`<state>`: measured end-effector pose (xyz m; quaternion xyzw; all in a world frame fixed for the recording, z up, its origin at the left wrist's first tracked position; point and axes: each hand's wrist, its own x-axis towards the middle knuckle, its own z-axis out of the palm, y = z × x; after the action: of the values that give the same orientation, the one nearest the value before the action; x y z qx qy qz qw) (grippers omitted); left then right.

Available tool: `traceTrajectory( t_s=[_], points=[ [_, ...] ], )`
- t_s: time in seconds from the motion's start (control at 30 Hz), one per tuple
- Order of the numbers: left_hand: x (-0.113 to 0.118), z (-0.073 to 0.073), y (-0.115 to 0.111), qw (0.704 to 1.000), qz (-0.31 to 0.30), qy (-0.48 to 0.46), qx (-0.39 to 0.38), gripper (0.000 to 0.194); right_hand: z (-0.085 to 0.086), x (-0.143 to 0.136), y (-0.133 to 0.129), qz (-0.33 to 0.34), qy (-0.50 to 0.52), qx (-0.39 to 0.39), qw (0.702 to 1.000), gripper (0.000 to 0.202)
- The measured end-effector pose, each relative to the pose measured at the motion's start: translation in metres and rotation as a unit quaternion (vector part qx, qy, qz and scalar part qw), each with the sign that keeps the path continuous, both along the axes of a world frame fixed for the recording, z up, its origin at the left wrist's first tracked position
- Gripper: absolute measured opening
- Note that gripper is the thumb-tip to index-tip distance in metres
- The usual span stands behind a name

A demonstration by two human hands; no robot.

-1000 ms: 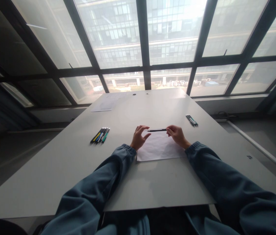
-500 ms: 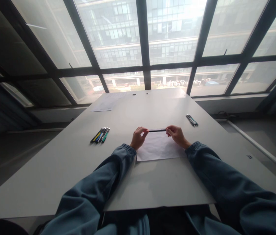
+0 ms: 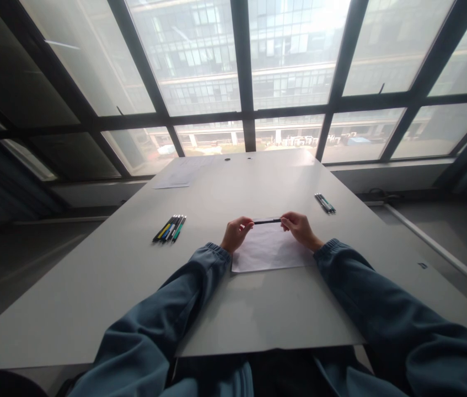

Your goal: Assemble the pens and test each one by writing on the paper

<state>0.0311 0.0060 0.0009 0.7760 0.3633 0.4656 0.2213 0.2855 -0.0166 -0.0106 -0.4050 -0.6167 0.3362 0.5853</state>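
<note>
A slim black pen [image 3: 267, 221] is held level between my two hands, above the far part of a white sheet of paper [image 3: 272, 251]. My left hand [image 3: 236, 232] pinches the pen's left end with thumb and fingertips. At the other end, the fingers of my right hand [image 3: 298, 227] are closed on the pen's tip. The ends inside the fingers are hidden. Left of the paper lies a row of several pens [image 3: 169, 229] with black, yellow, blue and green parts. A smaller bunch of pens [image 3: 325, 203] lies beyond my right hand.
The white table [image 3: 134, 309] runs away from me towards large windows [image 3: 286, 71]. Thin papers [image 3: 173, 179] lie at its far left. A small dark round item [image 3: 227, 159] sits near the far edge, and a small dark mark [image 3: 422, 266] is at the right.
My left hand has shifted very slightly to the right and down along the pen's left end. My right hand and the rows of pens stay where they were.
</note>
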Motion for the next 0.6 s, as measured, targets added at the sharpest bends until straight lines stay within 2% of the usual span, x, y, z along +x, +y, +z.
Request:
traceTrajectory(
  t_s=[0.13, 0.27, 0.6],
  points=[
    [0.0009, 0.0007, -0.0001, 0.999, -0.017, 0.002, 0.033, 0.021, -0.0006, -0.0003, 0.0014, -0.01, -0.004, 0.003, 1.0, 0.035],
    [0.0011, 0.0007, 0.0003, 0.998, -0.031, 0.005, 0.057, 0.022, -0.0016, -0.0005, 0.003, -0.028, -0.006, 0.005, 1.0, 0.037],
    [-0.0009, -0.0003, 0.0039, 0.999, -0.005, 0.008, 0.051, 0.019, -0.0042, 0.0002, 0.0054, -0.031, -0.002, 0.008, 0.999, 0.033]
  ],
)
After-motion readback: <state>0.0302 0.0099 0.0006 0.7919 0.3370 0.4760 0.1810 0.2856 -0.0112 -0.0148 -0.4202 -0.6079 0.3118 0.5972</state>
